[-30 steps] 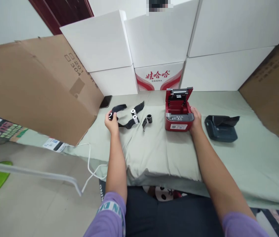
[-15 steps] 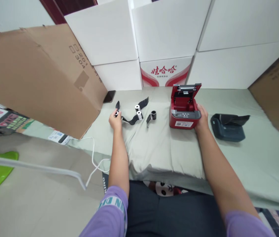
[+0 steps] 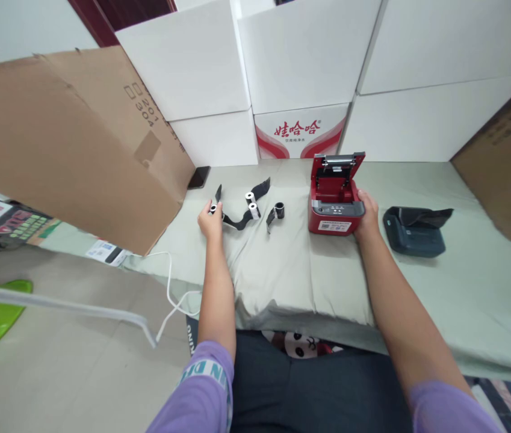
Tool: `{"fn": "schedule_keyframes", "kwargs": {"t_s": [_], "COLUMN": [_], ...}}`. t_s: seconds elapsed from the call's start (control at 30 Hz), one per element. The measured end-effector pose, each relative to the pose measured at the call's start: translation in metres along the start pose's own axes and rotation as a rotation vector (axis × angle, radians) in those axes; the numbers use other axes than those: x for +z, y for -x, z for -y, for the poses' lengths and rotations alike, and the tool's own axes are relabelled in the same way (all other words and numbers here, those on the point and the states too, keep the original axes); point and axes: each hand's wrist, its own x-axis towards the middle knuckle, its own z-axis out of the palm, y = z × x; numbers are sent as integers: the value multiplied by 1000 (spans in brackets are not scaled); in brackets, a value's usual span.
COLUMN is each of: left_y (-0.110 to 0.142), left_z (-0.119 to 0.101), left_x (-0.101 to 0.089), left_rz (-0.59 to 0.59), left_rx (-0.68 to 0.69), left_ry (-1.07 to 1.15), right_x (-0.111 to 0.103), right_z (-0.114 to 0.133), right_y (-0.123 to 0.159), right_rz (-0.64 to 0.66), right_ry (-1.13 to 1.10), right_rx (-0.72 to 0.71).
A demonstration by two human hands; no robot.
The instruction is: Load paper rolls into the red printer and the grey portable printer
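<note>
A small red printer stands on the pale green cloth with its lid raised. My right hand grips its right side. My left hand is closed on a small paper roll trailing a black strip. Two white paper rolls lie on a black strip just right of that hand. A dark roll with a loose tail lies between them and the printer.
A dark grey printer with its lid up sits to the right. White boxes line the back. A large cardboard sheet leans at left, a phone beside it. A white cable hangs off the front edge.
My left hand has lifted the small roll slightly, and its black strip now stands up. The right hand stays on the red printer. The view has shifted a little.
</note>
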Motion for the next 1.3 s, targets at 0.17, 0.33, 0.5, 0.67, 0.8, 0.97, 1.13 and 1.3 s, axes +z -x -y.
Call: {"fn": "schedule_keyframes", "kwargs": {"t_s": [0.17, 0.33, 0.5, 0.67, 0.8, 0.97, 1.13, 1.3], "left_y": [7, 29, 54, 60, 61, 62, 60, 62], "left_z": [-12, -36, -54, -55, -56, -60, -65, -63], "left_x": [0, 1, 7, 13, 12, 17, 19, 13], "left_rz": [-176, -174, 261, 416, 367, 284, 428, 671], "left_rx": [111, 349, 492, 559, 542, 351, -97, -331], "left_ry": [-56, -90, -326, -500, -436, 117, 986, 1249], "right_x": [0, 0, 1, 2, 4, 5, 3, 1], "right_z": [-1, 0, 2, 5, 7, 5, 2, -2], "right_y": [0, 1, 2, 4, 4, 2, 0, -3], "right_rz": [-5, -4, 7, 3, -9, -18, -6, 31], "right_ry": [-5, -9, 2, 0, 4, -2, 17, 22], "right_rx": [0, -2, -2, 8, 11, -8, -31, -47]}}
